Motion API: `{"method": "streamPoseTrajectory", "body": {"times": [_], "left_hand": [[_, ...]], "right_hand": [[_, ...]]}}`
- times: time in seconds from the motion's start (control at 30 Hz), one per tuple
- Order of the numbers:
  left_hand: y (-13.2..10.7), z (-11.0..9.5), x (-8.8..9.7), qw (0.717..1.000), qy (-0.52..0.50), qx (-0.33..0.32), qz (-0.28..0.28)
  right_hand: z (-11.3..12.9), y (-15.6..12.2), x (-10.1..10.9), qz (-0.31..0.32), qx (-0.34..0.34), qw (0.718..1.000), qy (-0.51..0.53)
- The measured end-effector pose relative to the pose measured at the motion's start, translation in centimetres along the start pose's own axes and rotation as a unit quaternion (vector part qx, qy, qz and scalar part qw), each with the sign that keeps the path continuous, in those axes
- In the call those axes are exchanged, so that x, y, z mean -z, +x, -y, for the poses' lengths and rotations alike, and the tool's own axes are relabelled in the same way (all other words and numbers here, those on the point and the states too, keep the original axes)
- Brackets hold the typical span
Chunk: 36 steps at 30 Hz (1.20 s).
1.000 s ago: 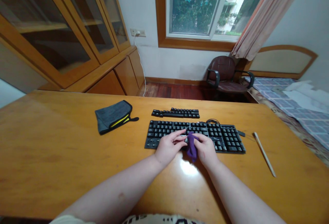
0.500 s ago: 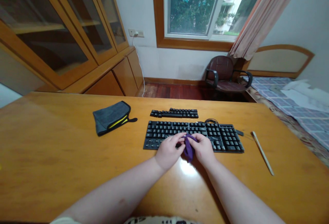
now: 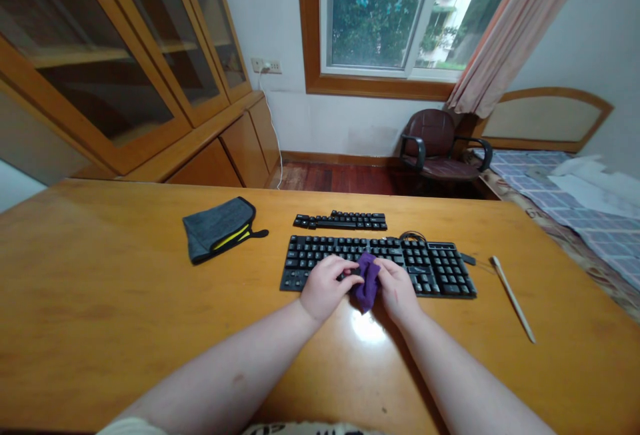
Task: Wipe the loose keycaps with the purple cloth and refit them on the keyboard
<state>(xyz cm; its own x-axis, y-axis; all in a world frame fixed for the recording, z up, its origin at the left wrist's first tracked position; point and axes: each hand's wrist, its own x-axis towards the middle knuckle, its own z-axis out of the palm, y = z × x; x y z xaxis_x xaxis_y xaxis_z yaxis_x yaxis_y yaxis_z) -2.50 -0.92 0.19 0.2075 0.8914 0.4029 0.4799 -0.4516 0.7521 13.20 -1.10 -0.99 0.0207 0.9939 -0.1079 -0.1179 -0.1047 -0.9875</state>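
A crumpled purple cloth (image 3: 367,282) is bunched between my two hands, over the front edge of a black keyboard (image 3: 445,272). My right hand (image 3: 397,286) pinches its right side between thumb and fingers. From the left, my left hand (image 3: 327,285) closes thumb and fingertips at the cloth's edge; whether a small part sits inside that pinch is hidden. The keyboard's lower left rows lack keycaps, showing small switches. Loose black keycaps (image 3: 345,222) stand in rows just behind the keyboard.
A folded grey cloth (image 3: 217,225) with yellow lining and black trim lies left on the wooden table (image 3: 125,302). A thin pale stick (image 3: 513,298) lies right of the keyboard. The keyboard's coiled cable (image 3: 413,236) rests behind it. Beyond the table stands an office chair (image 3: 433,142).
The purple cloth has been turned and spread a little between my fingers. My left fingers have shifted slightly, while the keyboard and loose keycaps stay in place.
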Motion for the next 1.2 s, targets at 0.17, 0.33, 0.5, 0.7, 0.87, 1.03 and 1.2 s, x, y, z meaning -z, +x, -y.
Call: {"method": "streamPoseTrajectory", "body": {"times": [0.17,0.33,0.5,0.7,0.87,1.03,1.2], "left_hand": [[-0.4,0.1,-0.2,0.996,0.075,-0.018,0.038],[-0.9,0.0,-0.2,0.991,0.096,-0.053,0.075],[-0.8,-0.4,-0.2,0.997,0.050,-0.024,0.048],[-0.4,-0.3,-0.6,0.994,-0.063,0.089,0.010],[-0.5,0.1,-1.1,0.980,-0.164,0.113,0.005],[-0.5,0.1,-1.1,0.984,-0.151,0.088,-0.028],[-0.1,0.1,-0.3,0.994,-0.056,0.076,-0.058]], "right_hand": [[0.8,-0.3,-0.2,0.065,0.013,0.993,-0.098],[1.1,-0.3,-0.2,0.072,-0.004,0.986,-0.151],[0.9,-0.1,0.0,0.057,-0.012,0.989,-0.133],[0.5,0.0,0.1,0.012,-0.030,0.997,-0.077],[0.0,0.2,0.1,-0.044,-0.004,0.999,-0.024],[-0.3,0.3,0.3,-0.091,0.027,0.995,0.025],[-0.5,0.5,0.4,-0.078,0.020,0.997,0.013]]}}
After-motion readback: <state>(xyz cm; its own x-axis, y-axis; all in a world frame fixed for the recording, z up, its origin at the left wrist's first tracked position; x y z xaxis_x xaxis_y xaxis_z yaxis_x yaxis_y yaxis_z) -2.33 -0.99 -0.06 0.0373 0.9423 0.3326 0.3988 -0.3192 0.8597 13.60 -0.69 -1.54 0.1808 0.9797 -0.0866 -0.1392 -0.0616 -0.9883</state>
